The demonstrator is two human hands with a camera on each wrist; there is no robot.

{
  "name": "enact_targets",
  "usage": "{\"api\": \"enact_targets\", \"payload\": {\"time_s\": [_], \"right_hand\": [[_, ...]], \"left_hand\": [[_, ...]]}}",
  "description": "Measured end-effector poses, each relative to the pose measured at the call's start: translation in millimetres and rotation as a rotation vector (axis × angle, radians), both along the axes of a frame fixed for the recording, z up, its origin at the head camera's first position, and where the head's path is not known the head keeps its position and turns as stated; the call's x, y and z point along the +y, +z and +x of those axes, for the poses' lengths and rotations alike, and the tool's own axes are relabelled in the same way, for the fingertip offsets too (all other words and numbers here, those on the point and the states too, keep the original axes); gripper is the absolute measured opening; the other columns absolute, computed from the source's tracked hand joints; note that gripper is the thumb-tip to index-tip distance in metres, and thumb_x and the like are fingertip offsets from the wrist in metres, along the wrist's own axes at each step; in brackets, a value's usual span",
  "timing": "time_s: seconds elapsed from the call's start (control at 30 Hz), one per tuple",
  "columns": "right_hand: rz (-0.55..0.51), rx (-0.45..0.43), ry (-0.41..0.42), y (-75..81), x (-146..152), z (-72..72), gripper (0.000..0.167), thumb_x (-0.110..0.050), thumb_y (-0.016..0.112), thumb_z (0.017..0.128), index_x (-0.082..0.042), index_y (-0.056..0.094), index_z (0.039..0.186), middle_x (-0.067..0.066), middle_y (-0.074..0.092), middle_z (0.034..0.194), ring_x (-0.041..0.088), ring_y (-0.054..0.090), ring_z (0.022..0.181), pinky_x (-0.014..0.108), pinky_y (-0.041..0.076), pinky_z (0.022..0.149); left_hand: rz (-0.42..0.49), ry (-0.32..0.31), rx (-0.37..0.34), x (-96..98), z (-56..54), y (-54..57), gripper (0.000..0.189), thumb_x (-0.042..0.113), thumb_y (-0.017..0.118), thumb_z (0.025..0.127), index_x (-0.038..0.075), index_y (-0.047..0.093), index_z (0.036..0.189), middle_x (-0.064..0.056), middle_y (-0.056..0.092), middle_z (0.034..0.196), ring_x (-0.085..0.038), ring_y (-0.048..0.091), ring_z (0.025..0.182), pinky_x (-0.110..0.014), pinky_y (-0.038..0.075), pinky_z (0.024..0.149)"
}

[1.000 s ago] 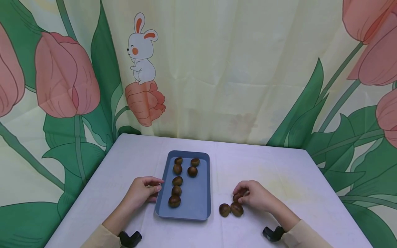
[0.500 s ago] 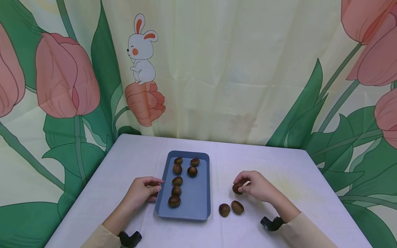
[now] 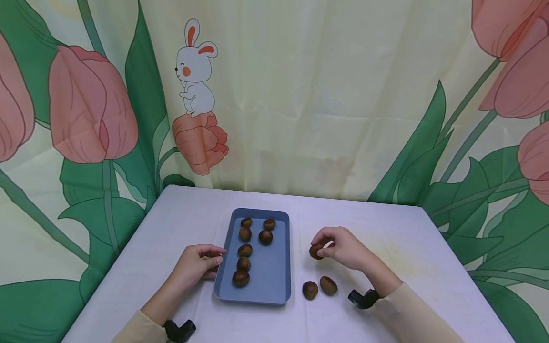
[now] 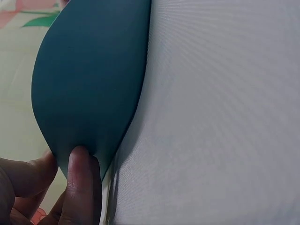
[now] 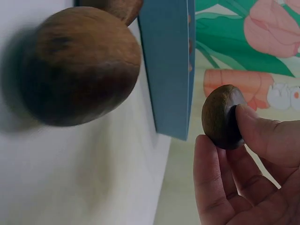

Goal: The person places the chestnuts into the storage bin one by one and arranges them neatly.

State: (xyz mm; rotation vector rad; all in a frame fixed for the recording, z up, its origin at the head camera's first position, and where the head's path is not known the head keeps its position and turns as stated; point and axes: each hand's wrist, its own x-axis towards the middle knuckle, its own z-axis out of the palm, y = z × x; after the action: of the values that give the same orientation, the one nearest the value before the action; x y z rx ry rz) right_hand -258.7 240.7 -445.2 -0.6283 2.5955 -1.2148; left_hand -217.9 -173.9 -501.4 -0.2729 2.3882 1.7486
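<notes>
My right hand pinches a brown chestnut between thumb and fingertips, lifted over the table right of the tray. In the right wrist view, that chestnut shows between the thumb and fingers. A blue rectangular tray lies at mid-table, with several chestnuts in a left column and a short right one. My left hand holds the tray's left edge; in the left wrist view its fingertips meet the tray's outer wall. Two loose chestnuts, one left and one right, sit below my right hand.
White cloth covers the table. A curtain printed with tulips and a rabbit hangs behind its far edge. Black wrist-camera mounts sit at both sleeves.
My right hand has picked the chestnut up from beside the other two and carried it away from me, then left toward the tray. The left hand and tray stay put.
</notes>
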Motion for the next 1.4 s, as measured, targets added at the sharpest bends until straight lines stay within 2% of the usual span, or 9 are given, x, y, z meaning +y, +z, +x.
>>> {"api": "enact_targets", "payload": {"time_s": [0.47, 0.73, 1.17, 1.4], "right_hand": [[-0.034, -0.026, 0.046, -2.4, -45, -13.1, 0.022, 0.002, 0.077, 0.093, -0.017, 0.079, 0.104, 0.001, 0.08, 0.098, 0.016, 0.074, 0.09, 0.029, 0.061, 0.079], [-0.056, 0.041, 0.082, -6.5, -75, -22.5, 0.021, 0.002, 0.08, 0.091, -0.015, 0.08, 0.102, 0.001, 0.079, 0.099, 0.013, 0.072, 0.092, 0.026, 0.062, 0.08], [0.044, 0.092, 0.056, -20.6, -116, -27.9, 0.023, -0.002, 0.084, 0.091, -0.022, 0.079, 0.1, -0.004, 0.076, 0.105, 0.012, 0.068, 0.091, 0.027, 0.061, 0.075], [0.109, 0.144, 0.111, -25.4, -128, -26.7, 0.021, -0.005, 0.084, 0.091, -0.023, 0.079, 0.102, -0.008, 0.077, 0.104, 0.011, 0.068, 0.099, 0.034, 0.062, 0.088]], "left_hand": [[0.008, 0.007, -0.01, 0.5, -0.2, -0.3, 0.021, 0.001, 0.079, 0.095, 0.007, 0.083, 0.115, -0.013, 0.08, 0.113, -0.019, 0.075, 0.079, -0.036, 0.068, 0.068], [0.01, 0.007, -0.013, 0.2, -0.8, -1.2, 0.022, 0.002, 0.079, 0.095, 0.007, 0.082, 0.116, -0.014, 0.08, 0.115, -0.019, 0.075, 0.079, -0.036, 0.068, 0.069], [-0.003, 0.014, -0.011, 0.4, -0.2, 0.2, 0.022, 0.001, 0.079, 0.095, 0.008, 0.083, 0.115, -0.012, 0.08, 0.111, -0.019, 0.073, 0.076, -0.035, 0.067, 0.067], [0.006, 0.013, -0.006, 0.2, 0.1, 0.3, 0.022, 0.002, 0.079, 0.095, 0.007, 0.083, 0.116, -0.012, 0.08, 0.112, -0.019, 0.074, 0.076, -0.036, 0.068, 0.067]]}}
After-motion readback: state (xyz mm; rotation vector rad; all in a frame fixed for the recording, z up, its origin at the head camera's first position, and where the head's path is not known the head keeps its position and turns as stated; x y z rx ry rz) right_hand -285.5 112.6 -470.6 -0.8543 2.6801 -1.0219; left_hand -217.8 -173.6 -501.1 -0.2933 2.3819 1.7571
